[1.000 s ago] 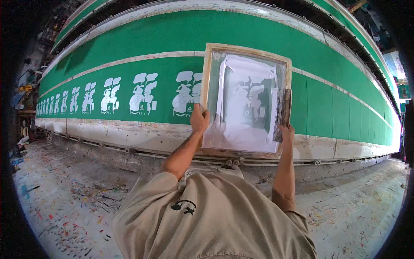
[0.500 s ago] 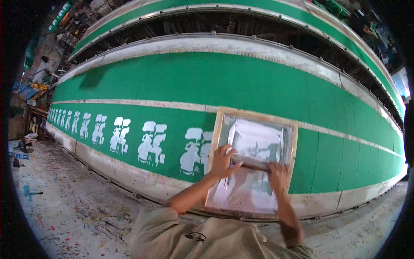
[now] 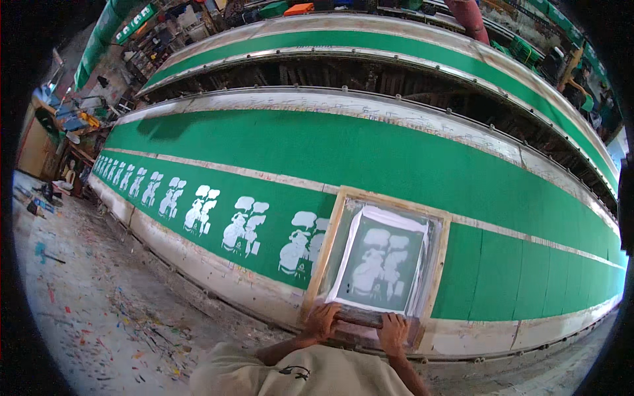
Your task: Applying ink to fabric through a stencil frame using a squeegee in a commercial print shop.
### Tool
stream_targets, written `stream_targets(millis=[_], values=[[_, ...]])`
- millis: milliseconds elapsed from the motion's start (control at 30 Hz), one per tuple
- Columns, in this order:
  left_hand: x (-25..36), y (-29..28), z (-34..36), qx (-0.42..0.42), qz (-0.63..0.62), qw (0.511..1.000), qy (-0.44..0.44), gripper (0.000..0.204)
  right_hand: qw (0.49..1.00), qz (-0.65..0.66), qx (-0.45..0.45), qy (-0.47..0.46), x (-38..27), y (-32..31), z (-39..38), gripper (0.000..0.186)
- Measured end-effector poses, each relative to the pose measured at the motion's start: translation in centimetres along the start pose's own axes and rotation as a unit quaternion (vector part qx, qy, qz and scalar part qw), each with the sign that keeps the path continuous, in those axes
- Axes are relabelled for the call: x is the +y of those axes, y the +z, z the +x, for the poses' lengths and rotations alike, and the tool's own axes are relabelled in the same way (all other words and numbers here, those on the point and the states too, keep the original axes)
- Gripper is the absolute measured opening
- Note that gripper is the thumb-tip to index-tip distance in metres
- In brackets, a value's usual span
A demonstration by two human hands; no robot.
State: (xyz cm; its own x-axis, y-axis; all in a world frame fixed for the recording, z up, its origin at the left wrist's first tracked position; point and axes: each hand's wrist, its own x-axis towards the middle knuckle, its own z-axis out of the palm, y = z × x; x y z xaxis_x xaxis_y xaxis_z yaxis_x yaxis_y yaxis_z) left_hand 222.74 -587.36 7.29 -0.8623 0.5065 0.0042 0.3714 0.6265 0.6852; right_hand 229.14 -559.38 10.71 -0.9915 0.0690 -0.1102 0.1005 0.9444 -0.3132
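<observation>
A wooden-framed printing screen (image 3: 396,202) lies on green fabric (image 3: 264,142) stretched along a long table. My left hand (image 3: 321,321) and my right hand (image 3: 393,332) both close around a squeegee (image 3: 360,318) at the screen's near end. The squeegee spans between them, its ends covered by my fingers. White ink borders the mesh at the top and sides, and a pale figure design (image 3: 378,264) shows through its middle. To the left, a row of white printed figures (image 3: 243,228) runs along the fabric, the nearest one partly covered by the frame.
A pale strip (image 3: 231,167) divides the fabric lengthwise. Beyond a dark gap stands another long table (image 3: 370,41) with green fabric. Paint-spattered floor (image 3: 119,297) lies at the lower left, with clutter and tools (image 3: 79,122) beyond. A pinkish-red post (image 3: 467,20) rises at the far side.
Both hands have drawn the squeegee from mid-screen toward me to the near end. The pale design is now visible through the mesh. The head view has shifted, showing more of the far side.
</observation>
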Motion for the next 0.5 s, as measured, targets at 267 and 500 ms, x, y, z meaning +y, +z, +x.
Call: stream_targets(millis=[267,500], values=[[0.0,-6.2,9.1,0.19,0.131,0.958,-0.172,0.037,0.995,0.062,-0.03,-0.065,2.1,-2.8,3.0,0.032],[-5.8,-4.2,7.9,0.129,0.016,0.967,-0.217,0.04,0.997,-0.021,0.056,-0.056,0.9,-2.7,0.2,0.032]])
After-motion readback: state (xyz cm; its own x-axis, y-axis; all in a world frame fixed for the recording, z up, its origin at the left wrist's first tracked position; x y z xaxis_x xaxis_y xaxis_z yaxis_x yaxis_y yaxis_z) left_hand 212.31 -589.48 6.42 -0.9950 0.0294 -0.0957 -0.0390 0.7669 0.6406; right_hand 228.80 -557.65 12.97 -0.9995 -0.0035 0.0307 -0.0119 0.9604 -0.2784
